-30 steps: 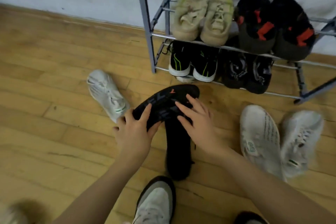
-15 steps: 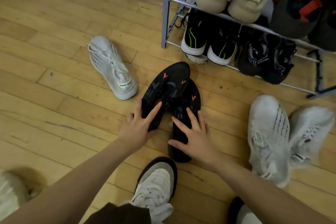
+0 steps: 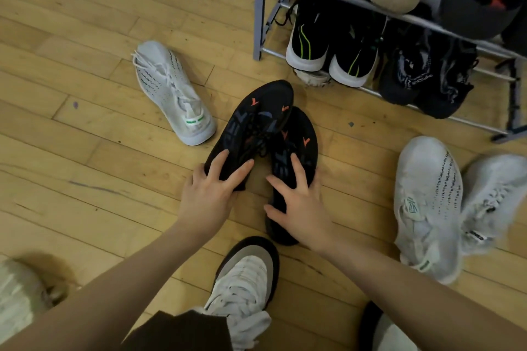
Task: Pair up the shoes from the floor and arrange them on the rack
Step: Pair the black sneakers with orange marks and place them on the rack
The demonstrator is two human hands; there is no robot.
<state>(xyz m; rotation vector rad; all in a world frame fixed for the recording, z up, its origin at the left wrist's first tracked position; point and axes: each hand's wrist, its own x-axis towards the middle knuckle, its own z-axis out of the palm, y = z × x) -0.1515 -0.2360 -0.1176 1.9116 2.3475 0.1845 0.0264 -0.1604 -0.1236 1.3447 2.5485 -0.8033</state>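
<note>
The left hand (image 3: 208, 194) is gripping the heel of the left black shoe (image 3: 253, 125); the right hand (image 3: 299, 205) is lying on the right black shoe (image 3: 296, 159), fingers spread. Both shoes are sitting on the floor (image 3: 85, 151), toes overlapping, near the rack (image 3: 259, 8). Aligning the heels before lifting should help keep the pair together.

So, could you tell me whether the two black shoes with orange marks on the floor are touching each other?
Touching: the head view shows the left black shoe with orange marks overlapping the right black shoe near the toes, with no floor visible between them there.
</note>
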